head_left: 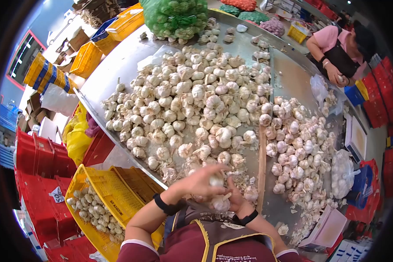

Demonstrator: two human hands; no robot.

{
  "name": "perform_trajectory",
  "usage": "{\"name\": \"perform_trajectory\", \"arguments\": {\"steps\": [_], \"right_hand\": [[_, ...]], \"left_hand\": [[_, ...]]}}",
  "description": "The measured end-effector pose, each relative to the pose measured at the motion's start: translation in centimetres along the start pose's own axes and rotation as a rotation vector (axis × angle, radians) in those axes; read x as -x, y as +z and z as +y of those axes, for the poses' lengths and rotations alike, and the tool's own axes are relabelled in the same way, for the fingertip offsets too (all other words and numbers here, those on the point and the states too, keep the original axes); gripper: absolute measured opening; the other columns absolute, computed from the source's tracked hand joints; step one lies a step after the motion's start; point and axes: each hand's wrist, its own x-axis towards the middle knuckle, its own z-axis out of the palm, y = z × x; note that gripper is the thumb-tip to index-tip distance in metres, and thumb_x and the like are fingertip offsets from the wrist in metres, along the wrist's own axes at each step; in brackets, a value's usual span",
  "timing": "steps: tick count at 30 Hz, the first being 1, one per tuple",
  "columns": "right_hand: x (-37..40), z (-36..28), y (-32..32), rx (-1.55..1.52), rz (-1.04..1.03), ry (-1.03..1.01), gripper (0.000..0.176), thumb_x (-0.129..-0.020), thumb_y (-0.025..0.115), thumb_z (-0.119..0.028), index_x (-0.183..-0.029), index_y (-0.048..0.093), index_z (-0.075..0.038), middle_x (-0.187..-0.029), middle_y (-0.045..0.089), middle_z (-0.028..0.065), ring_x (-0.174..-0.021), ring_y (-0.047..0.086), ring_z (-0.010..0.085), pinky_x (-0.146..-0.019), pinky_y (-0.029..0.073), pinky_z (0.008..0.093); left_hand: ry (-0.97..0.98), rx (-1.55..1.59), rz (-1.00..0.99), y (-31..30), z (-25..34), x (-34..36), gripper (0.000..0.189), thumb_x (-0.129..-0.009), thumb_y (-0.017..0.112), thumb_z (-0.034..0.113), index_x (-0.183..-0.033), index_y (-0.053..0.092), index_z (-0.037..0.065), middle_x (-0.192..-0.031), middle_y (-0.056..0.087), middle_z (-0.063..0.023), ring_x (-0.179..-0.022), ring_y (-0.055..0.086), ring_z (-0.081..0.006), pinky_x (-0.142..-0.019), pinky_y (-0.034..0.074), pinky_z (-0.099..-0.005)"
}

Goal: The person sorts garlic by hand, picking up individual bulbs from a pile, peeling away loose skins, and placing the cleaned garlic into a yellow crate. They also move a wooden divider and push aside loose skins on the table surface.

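Both of my hands are close together over the near edge of the metal table [131,70]. My left hand [203,181] has its fingers curled round a garlic bulb [216,180]. Beside it my right hand [236,197] is closed on another bulb [221,202], low in front of my apron. A large heap of garlic bulbs [196,91] spreads over the table beyond my hands, with loose skins near them. To the right of a wooden strip [262,166] lies a second heap [297,148].
At the lower left stands a yellow crate [91,174] holding garlic, beside red crates [43,153]. A green net sack [174,17] sits at the table's far edge. Another person [340,52] stands at the upper right. Scales [356,137] and a bagged pile [343,174] are at the right.
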Motion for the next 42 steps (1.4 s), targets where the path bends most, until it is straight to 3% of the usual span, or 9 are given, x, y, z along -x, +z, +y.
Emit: {"name": "perform_trajectory", "arguments": {"steps": [6,9,12,15,20,22,32,36,42], "right_hand": [[2.6,-1.5,-0.9,-0.088,-0.034,-0.13,0.071,-0.09,0.043,-0.065,-0.134,0.043,-0.008,-0.129,0.05,0.0251,-0.112,0.057,0.0395,-0.095,0.049,0.0471],[6.1,-6.1,0.3,-0.113,-0.06,-0.478,0.065,-0.085,0.056,-0.062,-0.13,0.047,-0.016,-0.133,0.041,0.0301,-0.113,0.053,0.0468,-0.069,0.061,0.0479],[12.4,-11.2,0.1,-0.284,-0.28,-0.83,0.084,-0.079,0.069,-0.054,-0.144,0.034,-0.015,-0.148,0.028,0.0217,-0.133,0.037,0.0385,-0.099,0.047,0.052],[15.6,-13.3,1.9,-0.382,-0.21,-1.219,0.096,-0.08,0.067,-0.056,-0.149,0.02,-0.01,-0.153,0.019,0.0207,-0.137,0.032,0.0366,-0.103,0.045,0.0477],[15.1,-11.9,-2.6,-0.39,-0.07,-1.033,0.074,-0.089,0.05,-0.06,-0.137,0.043,-0.004,-0.139,0.046,0.0212,-0.124,0.049,0.0369,-0.101,0.046,0.0481],[12.7,-9.9,-3.9,-0.479,-0.054,-0.883,0.056,-0.093,0.051,-0.049,-0.126,0.054,-0.004,-0.126,0.058,0.0172,-0.121,0.053,0.0337,-0.098,0.048,0.044],[4.4,-3.3,-4.5,-0.257,0.094,-0.431,0.044,-0.097,0.049,-0.033,-0.13,0.051,-0.004,-0.12,0.06,0.0165,-0.111,0.059,0.0309,-0.091,0.051,0.0409],[4.0,-3.3,-3.9,-0.211,0.055,-0.382,0.044,-0.098,0.046,-0.032,-0.133,0.049,-0.005,-0.121,0.06,0.0166,-0.11,0.06,0.0307,-0.091,0.051,0.0424],[4.5,-3.4,-2.7,-0.07,0.122,-0.393,0.052,-0.099,0.041,-0.037,-0.139,0.04,-0.005,-0.124,0.058,0.0172,-0.109,0.06,0.0303,-0.09,0.051,0.0403]], "left_hand": [[-0.105,0.141,0.024,1.1,0.1,-3.2,0.062,-0.084,0.069,0.023,-0.137,0.042,0.005,-0.11,0.062,-0.015,-0.1,0.062,-0.0211,-0.084,0.051,-0.034],[-0.329,-0.048,0.236,-0.5,-1.3,-6.5,0.057,-0.089,0.066,0.023,-0.137,0.041,0.004,-0.085,0.067,-0.0105,-0.082,0.066,-0.0174,-0.072,0.054,-0.0305],[-0.408,-0.103,0.305,-0.3,-6.9,-9.6,0.063,-0.087,0.065,0.033,-0.136,0.04,0.002,-0.076,0.067,-0.0122,-0.074,0.068,-0.0226,-0.068,0.054,-0.0353],[-0.568,-0.048,0.273,0.0,-7.1,-11.6,0.076,-0.082,0.065,0.048,-0.135,0.039,0.0,-0.08,0.069,-0.0188,-0.076,0.068,-0.033,-0.073,0.052,-0.042],[-0.534,-0.347,0.353,0.2,-10.4,-13.2,0.074,-0.079,0.066,0.05,-0.13,0.046,0.0,-0.083,0.068,-0.0201,-0.083,0.067,-0.0373,-0.075,0.052,-0.044],[-0.597,0.096,0.323,-0.3,-8.6,-12.9,0.059,-0.083,0.066,0.03,-0.132,0.045,0.005,-0.076,0.067,-0.0127,-0.07,0.068,-0.0209,-0.055,0.052,-0.0323],[-0.286,1.327,0.101,0.2,-5.7,-7.7,0.045,-0.094,0.052,0.027,-0.136,0.039,0.014,-0.115,0.059,-0.0214,-0.095,0.066,-0.0336,-0.074,0.06,-0.0412],[-0.349,1.28,0.166,2.1,-6.7,-6.5,0.051,-0.091,0.057,0.043,-0.134,0.045,0.017,-0.12,0.06,-0.0144,-0.102,0.063,-0.0311,-0.075,0.057,-0.045],[-0.316,1.297,0.138,3.0,-2.5,-5.9,0.046,-0.081,0.063,0.02,-0.123,0.047,0.011,-0.105,0.058,-0.015,-0.089,0.061,-0.0246,-0.075,0.057,-0.0356]]}}
